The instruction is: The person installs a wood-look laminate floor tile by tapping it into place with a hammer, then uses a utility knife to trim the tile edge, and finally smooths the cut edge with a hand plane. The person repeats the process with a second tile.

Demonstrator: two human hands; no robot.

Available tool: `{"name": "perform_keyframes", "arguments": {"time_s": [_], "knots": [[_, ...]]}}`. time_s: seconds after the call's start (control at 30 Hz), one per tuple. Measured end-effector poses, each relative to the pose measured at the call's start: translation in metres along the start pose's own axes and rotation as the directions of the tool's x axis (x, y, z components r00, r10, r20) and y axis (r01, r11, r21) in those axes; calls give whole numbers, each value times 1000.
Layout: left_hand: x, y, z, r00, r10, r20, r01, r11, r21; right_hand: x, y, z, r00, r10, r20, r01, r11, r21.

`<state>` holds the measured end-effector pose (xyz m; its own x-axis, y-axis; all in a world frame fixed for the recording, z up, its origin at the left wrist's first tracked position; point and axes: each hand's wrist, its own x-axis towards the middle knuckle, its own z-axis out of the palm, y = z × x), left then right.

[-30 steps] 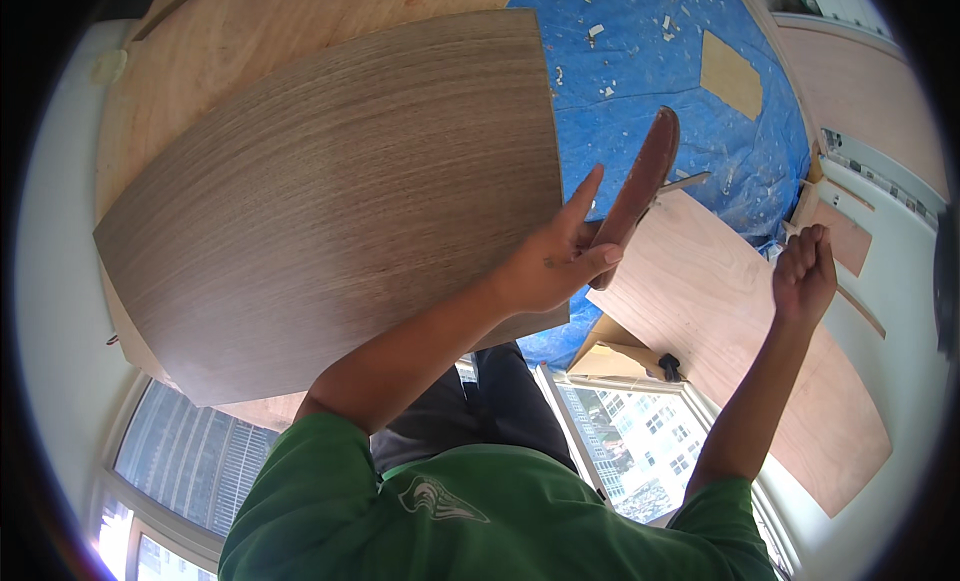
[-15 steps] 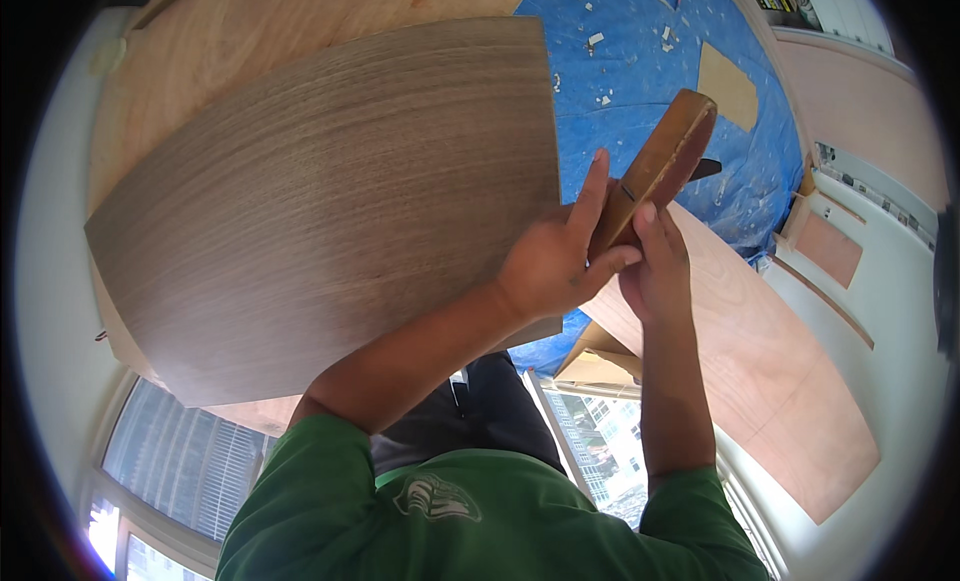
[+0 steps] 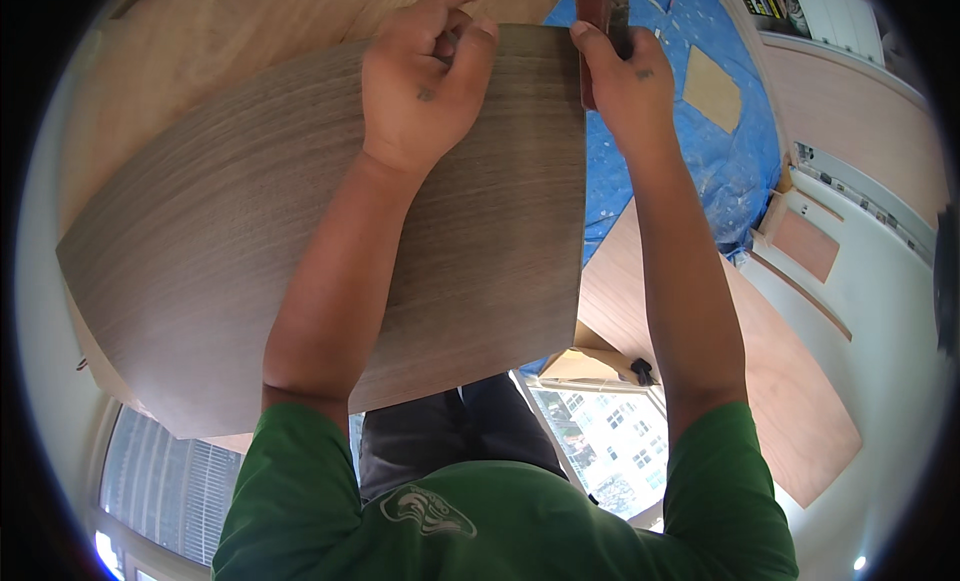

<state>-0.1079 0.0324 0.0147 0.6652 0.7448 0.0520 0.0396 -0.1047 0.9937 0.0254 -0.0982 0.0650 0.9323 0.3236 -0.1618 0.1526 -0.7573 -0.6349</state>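
My right hand (image 3: 632,86) grips a wooden hand plane (image 3: 592,16), a reddish-brown block with a dark piece beside it. The plane stands at the far right corner of a large brown wood-grain panel (image 3: 480,231), along its right edge; its upper part is cut off by the frame. Over the panel's far side is my left hand (image 3: 425,86), holding nothing that I can see. Its fingers curl loosely, with the forefinger and thumb apart. Whether that hand touches the panel, I cannot tell.
Beneath the panel lies a paler wooden board (image 3: 240,26). A blue sheet (image 3: 735,171) with a tan piece (image 3: 713,91) on it covers the floor at right. Another pale curved board (image 3: 760,371) lies to the right, near a cardboard box (image 3: 585,363) and a window (image 3: 610,431).
My right hand has carried the plane forward and left to the panel's right edge. My left hand has come off the plane and moved forward and left over the panel.
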Motion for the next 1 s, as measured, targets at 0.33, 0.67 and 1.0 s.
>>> {"name": "perform_keyframes", "arguments": {"time_s": [0.33,0.67,1.0], "knots": [[6,1,-1,993,46,105,-35,994,-105,10,5,15,983,-179,-28,165,948,-271],[6,-7,4,988,138,66,-127,980,-151,-22,10,7,993,-117,2,115,973,-199],[8,-5,3,988,131,84,-130,991,-18,-57,36,4,984,-179,-12,175,970,-168]]}}
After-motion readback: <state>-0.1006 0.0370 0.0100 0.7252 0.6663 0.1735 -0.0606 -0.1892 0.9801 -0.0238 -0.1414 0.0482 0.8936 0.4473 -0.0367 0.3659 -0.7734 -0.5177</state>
